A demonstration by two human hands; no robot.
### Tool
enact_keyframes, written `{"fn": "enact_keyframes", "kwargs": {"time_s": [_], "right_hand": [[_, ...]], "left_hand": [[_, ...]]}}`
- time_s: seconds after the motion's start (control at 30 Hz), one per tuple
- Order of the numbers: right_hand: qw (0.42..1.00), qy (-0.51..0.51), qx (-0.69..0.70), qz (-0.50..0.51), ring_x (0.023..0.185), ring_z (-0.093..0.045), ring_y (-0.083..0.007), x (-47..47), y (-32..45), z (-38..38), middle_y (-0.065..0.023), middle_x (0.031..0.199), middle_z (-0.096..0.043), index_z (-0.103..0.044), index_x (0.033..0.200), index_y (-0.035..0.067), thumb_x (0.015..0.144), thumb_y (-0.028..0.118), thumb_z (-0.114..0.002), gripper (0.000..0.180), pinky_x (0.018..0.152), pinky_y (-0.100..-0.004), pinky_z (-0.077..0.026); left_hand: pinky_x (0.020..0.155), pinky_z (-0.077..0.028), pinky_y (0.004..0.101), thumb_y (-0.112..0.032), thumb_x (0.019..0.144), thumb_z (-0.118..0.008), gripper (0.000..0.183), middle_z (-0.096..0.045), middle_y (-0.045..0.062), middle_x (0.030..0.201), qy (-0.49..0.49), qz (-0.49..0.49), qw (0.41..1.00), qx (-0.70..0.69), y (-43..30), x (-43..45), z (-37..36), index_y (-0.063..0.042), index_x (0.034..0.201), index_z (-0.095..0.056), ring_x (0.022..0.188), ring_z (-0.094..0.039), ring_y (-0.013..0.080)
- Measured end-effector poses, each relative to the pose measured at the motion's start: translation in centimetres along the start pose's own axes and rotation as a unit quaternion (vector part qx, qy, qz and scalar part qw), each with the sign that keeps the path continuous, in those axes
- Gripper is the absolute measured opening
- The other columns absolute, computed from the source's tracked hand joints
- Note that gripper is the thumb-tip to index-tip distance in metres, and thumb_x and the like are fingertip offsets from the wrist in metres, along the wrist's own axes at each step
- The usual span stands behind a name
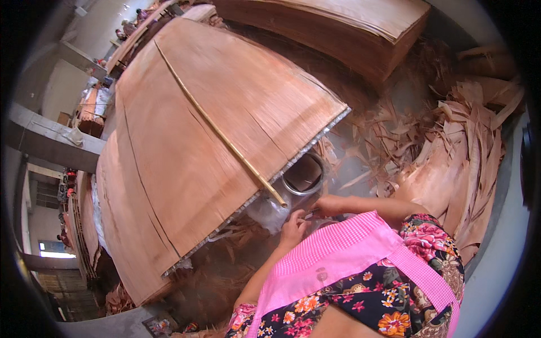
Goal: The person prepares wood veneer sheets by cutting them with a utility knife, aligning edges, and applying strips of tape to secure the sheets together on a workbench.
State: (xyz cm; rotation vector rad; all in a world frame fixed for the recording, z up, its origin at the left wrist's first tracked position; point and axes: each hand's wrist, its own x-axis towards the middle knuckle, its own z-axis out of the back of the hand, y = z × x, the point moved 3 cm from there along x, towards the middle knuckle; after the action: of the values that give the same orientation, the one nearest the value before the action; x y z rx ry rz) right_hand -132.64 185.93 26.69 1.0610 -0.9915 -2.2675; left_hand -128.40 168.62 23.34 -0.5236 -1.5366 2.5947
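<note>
My left hand [294, 228] is in front of my apron, with its fingers bent. Close by on its right is my right hand [329, 205], its fingertips almost meeting those of the left. Something small and dark shows between them, too small to name, and which hand grips it is unclear. Just beyond is a round metal-rimmed container [303, 193] at the edge of a large wood veneer sheet [198, 139]. A thin bamboo stick [219, 134] lies lengthwise across the sheet, its near end jutting past the edge. Clear plastic film [270, 211] hangs beneath that end.
A tall stack of veneer [359, 50] stands beyond the sheet. Torn veneer scraps [454, 160] are heaped at my right, and more litter the floor. Concrete beams [55, 135] and other veneer piles [78, 228] are at the left. People [127, 29] are far off.
</note>
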Motion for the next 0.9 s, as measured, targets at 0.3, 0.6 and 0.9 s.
{"fn": "enact_keyframes", "kwargs": {"time_s": [0.3,0.6,0.9], "right_hand": [[0.900,-0.333,-0.281,-0.015,0.085,-0.057,-0.0320,-0.8,-7.8,8.9,-0.0152,0.088,-0.060,-0.061,0.089,0.006,0.071,0.002,-0.051,0.020,0.072,-0.0402,-0.046],[0.734,-0.224,0.639,-0.050,0.088,-0.055,-0.0221,10.7,-9.9,1.5,-0.0129,0.094,-0.060,-0.056,0.077,0.001,0.065,-0.005,-0.048,0.015,0.079,-0.0302,-0.041],[0.735,-0.288,0.613,-0.038,0.082,-0.054,-0.0174,10.9,-11.1,1.6,-0.0137,0.095,-0.061,-0.055,0.068,0.004,0.068,-0.005,-0.047,0.012,0.071,-0.0261,-0.041]], "left_hand": [[0.033,-0.034,0.0208,-0.013,0.084,-0.050,0.015,-0.052,0.004,0.053,-0.151,0.213,0.913,-0.313,1.9,10.0,-7.3,-0.005,0.071,-0.053,0.039,-0.048,0.0102],[0.033,-0.034,0.0269,-0.013,0.081,-0.052,0.017,-0.050,0.006,0.049,-0.184,0.280,0.915,-0.224,2.8,14.2,-5.4,-0.001,0.069,-0.052,0.036,-0.044,0.0137],[0.038,-0.041,0.0324,-0.009,0.069,-0.063,0.012,-0.054,0.010,0.059,-0.114,0.451,0.833,0.299,22.3,-28.4,11.0,-0.005,0.068,-0.051,0.045,-0.051,0.0201]]}}
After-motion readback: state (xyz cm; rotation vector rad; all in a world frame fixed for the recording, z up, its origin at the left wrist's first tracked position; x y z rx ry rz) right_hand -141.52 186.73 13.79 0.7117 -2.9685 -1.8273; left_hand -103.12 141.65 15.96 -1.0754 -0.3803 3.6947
